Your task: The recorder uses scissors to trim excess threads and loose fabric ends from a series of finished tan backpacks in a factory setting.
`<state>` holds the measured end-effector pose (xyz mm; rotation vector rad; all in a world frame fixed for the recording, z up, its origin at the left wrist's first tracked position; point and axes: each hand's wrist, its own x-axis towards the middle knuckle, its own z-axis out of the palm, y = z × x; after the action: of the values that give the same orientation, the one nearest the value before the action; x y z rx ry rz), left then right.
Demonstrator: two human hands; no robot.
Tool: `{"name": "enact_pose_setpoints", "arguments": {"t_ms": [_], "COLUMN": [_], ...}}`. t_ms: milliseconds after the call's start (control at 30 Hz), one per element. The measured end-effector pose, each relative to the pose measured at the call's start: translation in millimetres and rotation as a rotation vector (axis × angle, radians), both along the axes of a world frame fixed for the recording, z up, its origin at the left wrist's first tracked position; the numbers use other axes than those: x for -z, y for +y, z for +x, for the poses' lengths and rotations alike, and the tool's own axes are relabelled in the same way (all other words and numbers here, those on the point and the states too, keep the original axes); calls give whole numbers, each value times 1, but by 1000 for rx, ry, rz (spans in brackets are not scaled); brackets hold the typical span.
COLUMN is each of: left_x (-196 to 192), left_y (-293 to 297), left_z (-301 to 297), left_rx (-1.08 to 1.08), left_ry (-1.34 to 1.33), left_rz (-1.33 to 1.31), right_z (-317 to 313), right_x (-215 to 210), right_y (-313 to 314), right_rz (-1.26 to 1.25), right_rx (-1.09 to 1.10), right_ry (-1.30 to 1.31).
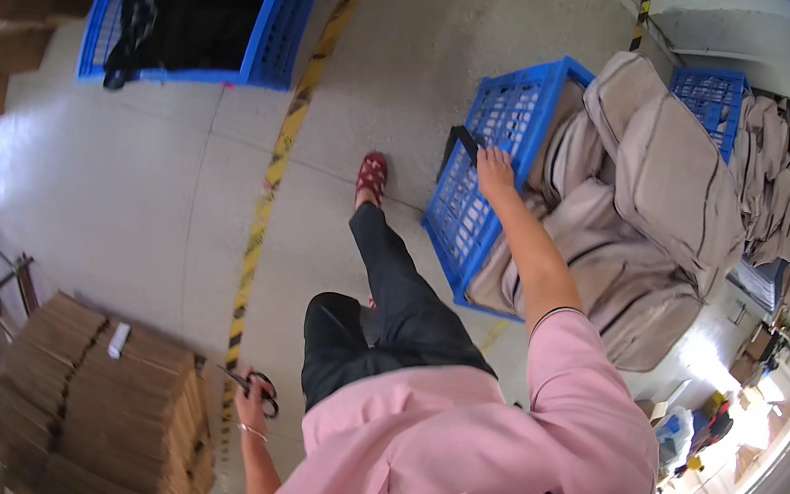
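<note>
My left hand (250, 405), low at my side, is closed round a pair of black-handled scissors (265, 393), the blades pointing left. My right arm reaches forward to a blue plastic crate (507, 101) with lattice walls. There my right hand (496, 173) is closed on a black strap (464, 142) that hangs at the crate's wall. Beige-grey padded fabric pieces (682, 181), perhaps bags or covers, fill the crate and heap over its far side.
Another blue crate (276, 28) holding black plastic stands at upper left. Yellow-and-black floor tape (275, 169) runs along my left. Flattened cardboard (52, 391) is stacked at lower left. Beyond the heap are a further blue crate (707, 94) and more beige pieces (766, 178).
</note>
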<state>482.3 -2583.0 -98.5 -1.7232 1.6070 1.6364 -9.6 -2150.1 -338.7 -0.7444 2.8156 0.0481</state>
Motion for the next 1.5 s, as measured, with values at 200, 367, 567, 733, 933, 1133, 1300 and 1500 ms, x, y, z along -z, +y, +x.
{"name": "enact_pose_setpoints", "arguments": {"t_ms": [200,367,567,733,933,1133,1300,1500], "left_x": [-15,-16,-7,-1,-27,-25,-47,-34], "left_y": [-29,-96,-171,-204,-215,-186,-143,-120], "left_z": [-80,-151,-344,-527,-708,-896,-1081,-1298], "left_rx": [98,184,317,156,274,276,405,545], "left_ry": [-215,-206,-209,17,135,221,224,404], "left_rz": [28,44,16,36,80,185,196,219], "right_z": [-23,-28,-52,0,-96,-204,-232,-289], "right_x": [31,-15,-96,-104,-173,-157,-221,-274], "right_y": [1,-24,-49,4,-44,-76,-99,-104], "right_rz": [141,262,358,2,315,-153,-241,-122], "right_rx": [365,180,18,-563,-211,1035,1479,1525], "right_ry": [-471,-821,-1142,-491,-1523,-1437,-1125,-981]}}
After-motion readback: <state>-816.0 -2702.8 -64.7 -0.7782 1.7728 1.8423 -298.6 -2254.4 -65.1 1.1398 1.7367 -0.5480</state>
